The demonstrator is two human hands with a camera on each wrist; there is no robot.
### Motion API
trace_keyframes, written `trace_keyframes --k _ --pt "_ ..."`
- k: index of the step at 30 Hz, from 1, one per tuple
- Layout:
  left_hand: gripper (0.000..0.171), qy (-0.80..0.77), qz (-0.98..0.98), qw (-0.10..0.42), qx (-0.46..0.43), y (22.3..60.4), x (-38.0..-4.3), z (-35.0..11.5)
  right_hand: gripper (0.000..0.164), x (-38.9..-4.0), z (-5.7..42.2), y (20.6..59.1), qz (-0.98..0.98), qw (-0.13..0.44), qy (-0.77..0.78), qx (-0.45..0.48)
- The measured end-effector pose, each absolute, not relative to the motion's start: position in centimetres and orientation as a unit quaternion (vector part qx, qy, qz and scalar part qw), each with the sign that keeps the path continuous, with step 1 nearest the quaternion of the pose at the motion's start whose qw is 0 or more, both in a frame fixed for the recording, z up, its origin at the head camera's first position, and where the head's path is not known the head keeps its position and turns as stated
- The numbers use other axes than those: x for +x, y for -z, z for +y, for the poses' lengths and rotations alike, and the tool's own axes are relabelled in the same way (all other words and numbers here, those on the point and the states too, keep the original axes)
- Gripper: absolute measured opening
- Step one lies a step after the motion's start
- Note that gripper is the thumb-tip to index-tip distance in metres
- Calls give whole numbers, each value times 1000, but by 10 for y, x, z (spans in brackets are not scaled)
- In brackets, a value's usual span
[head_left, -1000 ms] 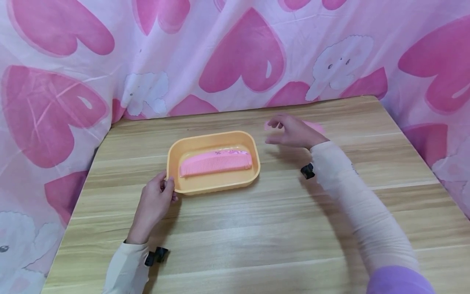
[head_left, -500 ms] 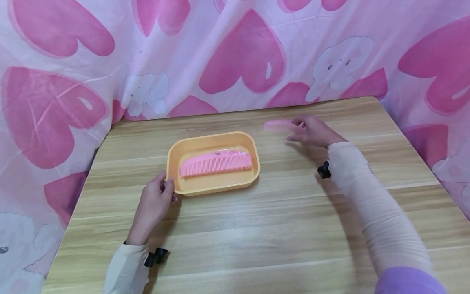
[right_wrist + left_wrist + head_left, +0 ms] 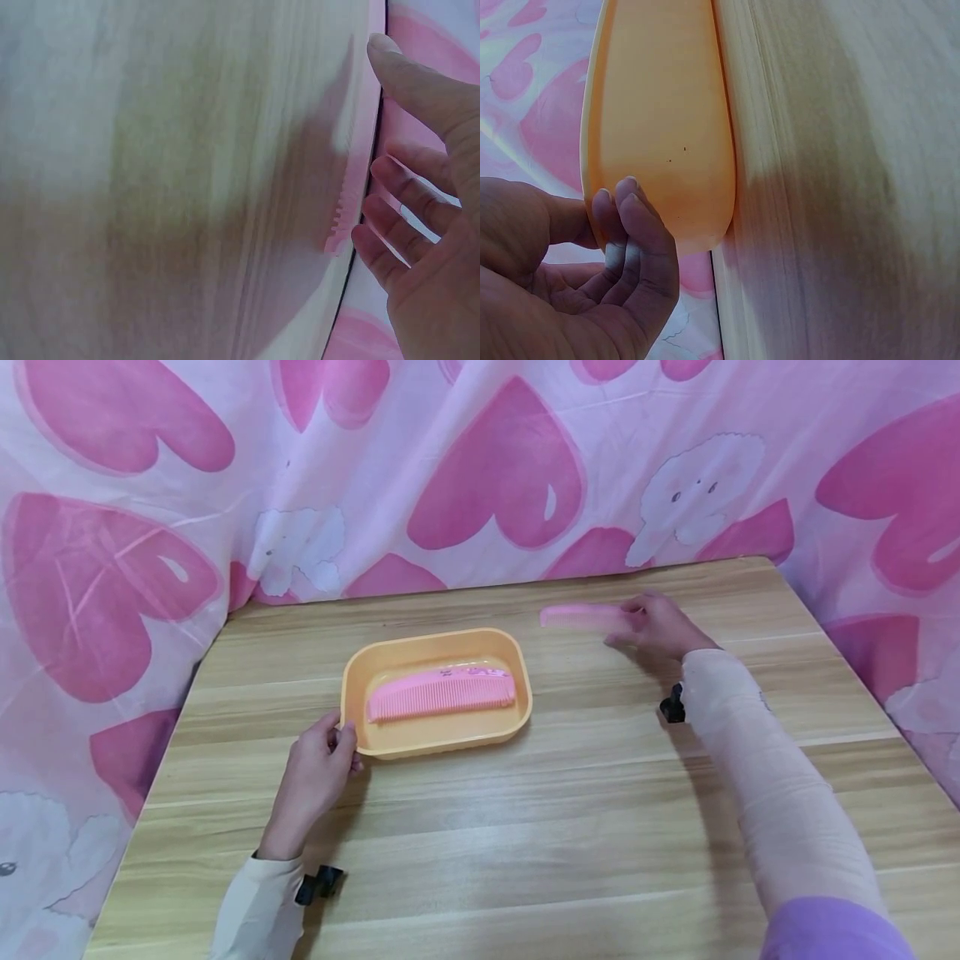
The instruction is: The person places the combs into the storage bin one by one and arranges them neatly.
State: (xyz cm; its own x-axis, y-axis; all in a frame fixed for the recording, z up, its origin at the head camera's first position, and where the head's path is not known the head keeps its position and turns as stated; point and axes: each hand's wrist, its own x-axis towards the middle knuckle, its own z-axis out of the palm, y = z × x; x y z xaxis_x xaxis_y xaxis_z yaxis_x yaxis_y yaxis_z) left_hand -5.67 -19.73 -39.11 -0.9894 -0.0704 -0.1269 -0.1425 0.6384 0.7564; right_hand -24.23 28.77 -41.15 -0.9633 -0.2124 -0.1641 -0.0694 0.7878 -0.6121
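My left hand (image 3: 315, 777) grips the near left corner of an orange plastic tray (image 3: 450, 732), thumb at the rim and fingers curled against the outer wall (image 3: 660, 97). Inside the tray lies a pink comb (image 3: 441, 695), teeth toward me, with printed marks on its back. Farther right, a second pink comb (image 3: 573, 615) lies flat on the table near the back edge. My right hand (image 3: 663, 625) hovers over that comb's right end and hides it. In the right wrist view, thumb and fingers are spread and loosely bent beside the comb (image 3: 346, 191), holding nothing.
The wooden table (image 3: 480, 835) has its back edge just behind the second comb. A pink curtain (image 3: 360, 468) with hearts hangs behind the table and along both sides. A small black clip (image 3: 318, 885) sits at my left wrist, another black piece (image 3: 673, 703) at my right.
My right hand has moved right along the second comb to its right end, uncovering the comb's left part. The left hand, the tray and the comb in it have stayed put.
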Motion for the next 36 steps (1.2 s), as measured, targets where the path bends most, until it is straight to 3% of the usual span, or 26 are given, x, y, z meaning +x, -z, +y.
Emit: trace_keyframes --k 6,22,36 --pt "36 -421 904 42 -60 392 -57 -197 76 -241 289 410 938 119 320 -59" --pt "38 -426 902 40 -59 392 -57 -199 64 -248 292 416 937 120 318 -80" --pt "37 -418 906 39 -56 393 -57 -199 70 -240 289 412 922 177 341 -40"
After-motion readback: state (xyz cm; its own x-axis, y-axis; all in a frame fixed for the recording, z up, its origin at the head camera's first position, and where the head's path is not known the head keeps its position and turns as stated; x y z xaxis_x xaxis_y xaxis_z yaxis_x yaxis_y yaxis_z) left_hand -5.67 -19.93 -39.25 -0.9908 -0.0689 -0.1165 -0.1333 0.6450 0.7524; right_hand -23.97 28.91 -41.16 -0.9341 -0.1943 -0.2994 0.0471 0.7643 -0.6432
